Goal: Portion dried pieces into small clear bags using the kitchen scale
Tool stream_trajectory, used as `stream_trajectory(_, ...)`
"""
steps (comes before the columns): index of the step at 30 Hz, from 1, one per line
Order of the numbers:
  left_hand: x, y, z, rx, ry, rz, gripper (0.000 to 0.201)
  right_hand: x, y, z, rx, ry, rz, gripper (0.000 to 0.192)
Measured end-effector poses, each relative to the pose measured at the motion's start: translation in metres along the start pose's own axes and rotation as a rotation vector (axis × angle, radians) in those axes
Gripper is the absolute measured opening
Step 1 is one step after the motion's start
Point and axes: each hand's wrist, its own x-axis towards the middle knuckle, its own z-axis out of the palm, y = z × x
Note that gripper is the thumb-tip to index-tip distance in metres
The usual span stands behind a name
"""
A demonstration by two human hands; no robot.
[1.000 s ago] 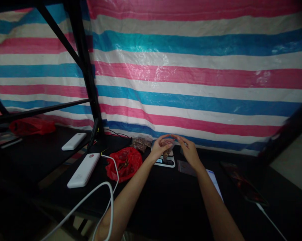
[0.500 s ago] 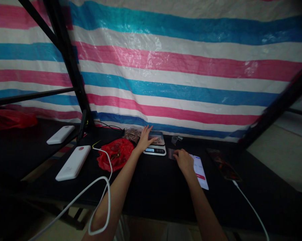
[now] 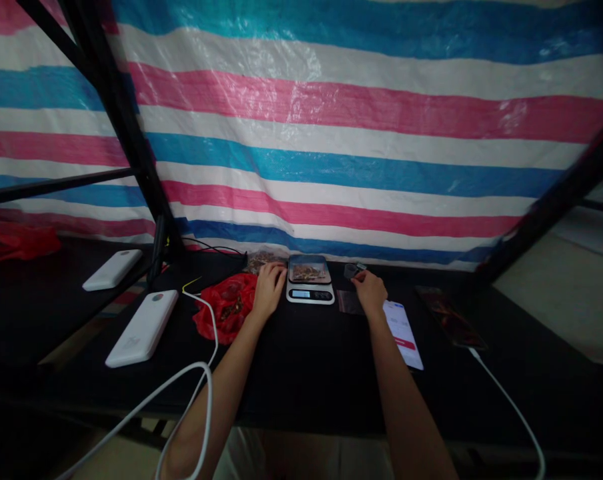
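Note:
My left hand [image 3: 270, 291] rests beside the left edge of a small digital scale [image 3: 311, 294], fingers loosely bent and holding nothing. A clear bag of small brown pieces [image 3: 309, 272] lies on the scale's dark tray, under a lit display. My right hand [image 3: 370, 291] has its thumb and fingertips closed at the rim of a small clear cup [image 3: 350, 271]. A small clear zip bag [image 3: 349, 303] lies flat under that wrist. Left of my left hand sits an open red plastic bag [image 3: 226, 310] with small brown bits inside.
Another bag of brown pieces [image 3: 264, 260] sits behind my left hand. A lit phone [image 3: 402, 333] lies by my right forearm, with a dark phone [image 3: 449, 317] on a cable farther right. White power banks [image 3: 144, 330] and a looping white cable [image 3: 207, 393] are at left.
My left hand has come off the scale's tray to its left side, uncovering the bag on it. My right hand has moved from the zip bag up to the small cup.

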Motion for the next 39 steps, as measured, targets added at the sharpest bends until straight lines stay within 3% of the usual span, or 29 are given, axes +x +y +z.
stream_trajectory(6, 0.002, -0.002, 0.006, 0.035, -0.047, 0.036, 0.026, 0.002, 0.004, 0.026, 0.001, 0.028, -0.167, 0.007)
stream_trajectory(13, 0.005, -0.005, 0.009, 0.039, -0.068, 0.047, 0.027, 0.010, 0.008, 0.036, 0.050, 0.036, -0.269, 0.006)
stream_trajectory(20, 0.005, -0.005, 0.009, 0.047, -0.082, 0.042, 0.028, 0.006, -0.009, 0.030, 0.403, -0.063, -0.375, 0.008)
stream_trajectory(28, 0.004, -0.005, 0.010, 0.063, -0.091, 0.053, 0.027, -0.001, -0.010, 0.033, 0.108, -0.163, -0.493, 0.018)
stream_trajectory(32, 0.004, -0.005, 0.010, 0.073, -0.094, 0.060, 0.025, -0.001, -0.008, 0.039, 0.120, -0.234, -0.480, 0.019)
stream_trajectory(39, 0.005, -0.004, 0.009, 0.086, -0.110, 0.066, 0.027, -0.001, -0.010, 0.038, 0.126, -0.222, -0.508, 0.019)
